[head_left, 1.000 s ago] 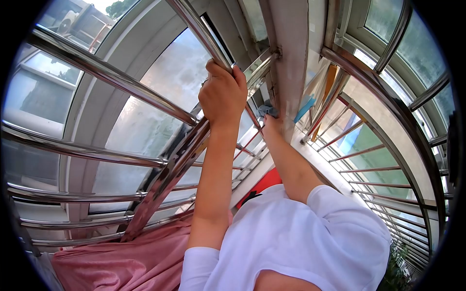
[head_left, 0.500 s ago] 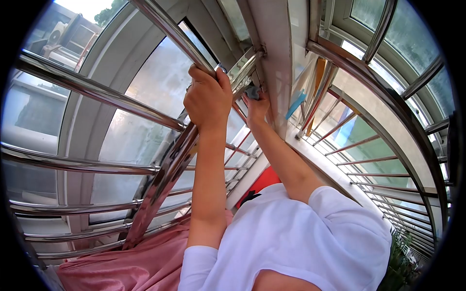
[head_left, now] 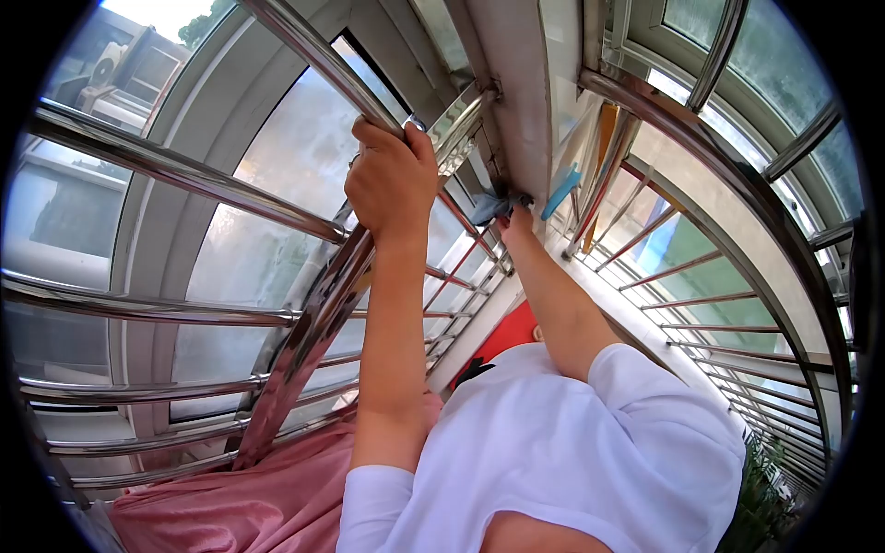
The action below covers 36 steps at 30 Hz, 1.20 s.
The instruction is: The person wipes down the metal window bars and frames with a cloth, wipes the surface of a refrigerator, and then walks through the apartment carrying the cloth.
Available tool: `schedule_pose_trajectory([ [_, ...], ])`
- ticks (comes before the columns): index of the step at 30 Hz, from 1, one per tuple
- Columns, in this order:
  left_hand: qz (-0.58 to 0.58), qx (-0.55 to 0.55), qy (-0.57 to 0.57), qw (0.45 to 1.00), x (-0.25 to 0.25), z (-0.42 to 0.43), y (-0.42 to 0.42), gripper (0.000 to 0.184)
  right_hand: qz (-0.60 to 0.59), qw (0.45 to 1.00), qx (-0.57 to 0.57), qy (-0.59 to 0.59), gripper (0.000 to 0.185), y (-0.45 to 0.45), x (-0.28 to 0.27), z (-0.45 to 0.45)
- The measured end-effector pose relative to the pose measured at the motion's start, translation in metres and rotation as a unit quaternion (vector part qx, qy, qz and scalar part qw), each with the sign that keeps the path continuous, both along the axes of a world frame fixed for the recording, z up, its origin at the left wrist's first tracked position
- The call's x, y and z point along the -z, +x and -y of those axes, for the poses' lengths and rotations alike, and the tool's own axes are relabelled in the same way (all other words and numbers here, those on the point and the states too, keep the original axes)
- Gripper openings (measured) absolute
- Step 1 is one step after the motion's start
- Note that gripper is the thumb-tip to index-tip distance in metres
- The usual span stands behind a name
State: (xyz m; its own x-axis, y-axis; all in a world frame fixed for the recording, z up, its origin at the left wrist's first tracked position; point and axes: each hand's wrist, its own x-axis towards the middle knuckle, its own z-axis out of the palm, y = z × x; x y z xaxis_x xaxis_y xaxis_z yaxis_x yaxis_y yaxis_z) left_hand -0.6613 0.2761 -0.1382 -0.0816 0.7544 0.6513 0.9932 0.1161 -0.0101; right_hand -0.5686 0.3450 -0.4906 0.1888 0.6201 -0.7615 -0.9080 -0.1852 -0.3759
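A: Risks, nearest first?

B: Left hand (head_left: 392,180). Fingers wrapped right round the bar (head_left: 318,63). Bar's polished, so a damp palm could slide; with the other arm stretched out, a slip there would likely cost the person some balance.

A: Right hand (head_left: 519,223)?

B: Further out, holding the rag (head_left: 485,209). Most fingertips hidden, so can't tell how tight. A weak pinch could let it drop. Loose edge sticks out past the hand; might snag on the rail (head_left: 458,127) if dragged back up.

A: Rag's exact spot?

B: Beside the post (head_left: 516,78), lower in view than the rail's end. Touching the post or just short of it? Can't tell.

A: Anything past that?

B: Blue strip (head_left: 560,192), just beside the right hand. A sideways swing could knock it.

A: Versus half a second ago?

B: Left hand: same grip, same place on the bar. Right hand: was up near the rail, now lower along the post, closer to the blue strip. Rag: was bunched in the fingers, now spread out more. Window (head_left: 300,138) behind the bar: no change.
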Motion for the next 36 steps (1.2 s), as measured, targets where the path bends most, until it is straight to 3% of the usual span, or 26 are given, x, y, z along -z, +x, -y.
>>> schedule_pose_trajectory([
  [5, 0.003, -0.013, -0.013, 1.0, -0.001, 0.0, 0.001, 0.043, 0.03, 0.999, -0.002, -0.026, 0.037, -0.013, -0.008, -0.016],
  [7, -0.002, -0.015, -0.007, 1.0, -0.001, 0.0, 0.001, 0.043, 0.286, 0.947, -0.077, 0.126, 0.038, -0.023, 0.01, -0.014],
  [8, 0.0, -0.015, -0.01, 1.0, 0.0, 0.001, 0.0, 0.043, 0.268, 0.949, -0.075, 0.15, 0.039, -0.021, -0.036, 0.004],
  [9, -0.004, -0.016, -0.01, 1.0, 0.0, 0.001, -0.001, 0.043, 0.269, 0.949, -0.075, 0.148, 0.039, -0.02, -0.049, 0.008],
  [11, -0.007, -0.011, -0.011, 1.0, 0.001, -0.001, 0.0, 0.043, 0.405, 0.899, -0.108, 0.123, 0.033, -0.016, -0.052, 0.009],
  [13, -0.004, -0.024, 0.011, 1.0, 0.001, -0.003, 0.001, 0.043, 0.398, 0.91, -0.062, 0.104, 0.03, -0.024, 0.027, -0.022],
  [15, -0.009, -0.017, 0.02, 1.0, 0.003, -0.005, 0.0, 0.044, 0.389, 0.917, -0.022, 0.087, 0.028, -0.015, 0.059, -0.04],
  [17, -0.012, -0.011, 0.03, 0.999, 0.004, -0.004, -0.001, 0.044, 0.15, 0.979, -0.121, 0.06, 0.048, 0.001, 0.046, -0.038],
  [21, 0.002, -0.002, 0.018, 1.0, 0.004, -0.003, -0.004, 0.044, 0.153, 0.986, -0.069, -0.01, 0.049, -0.018, -0.06, -0.004],
  [23, 0.007, 0.012, 0.02, 1.0, 0.005, -0.002, -0.005, 0.044, 0.091, 0.988, -0.03, 0.123, 0.052, -0.024, -0.085, 0.017],
  [24, 0.01, 0.017, 0.014, 1.0, 0.004, 0.0, -0.005, 0.044, 0.09, 0.988, -0.032, 0.12, 0.052, -0.024, -0.091, 0.024],
  [27, 0.019, 0.025, 0.003, 0.999, 0.003, 0.002, -0.005, 0.044, 0.069, 0.977, -0.012, 0.203, 0.049, -0.023, -0.081, 0.033],
  [31, 0.016, 0.016, 0.008, 1.0, 0.004, 0.0, -0.003, 0.044, 0.075, 0.996, -0.037, -0.041, 0.038, 0.002, 0.011, 0.029],
  [35, 0.023, 0.013, 0.008, 1.0, 0.003, -0.001, -0.002, 0.042, 0.062, 0.995, -0.048, -0.054, 0.037, 0.006, 0.029, 0.046],
  [36, 0.022, 0.013, 0.007, 1.0, 0.003, -0.001, -0.002, 0.042, 0.052, 0.998, -0.039, 0.009, 0.037, 0.004, 0.029, 0.04],
])
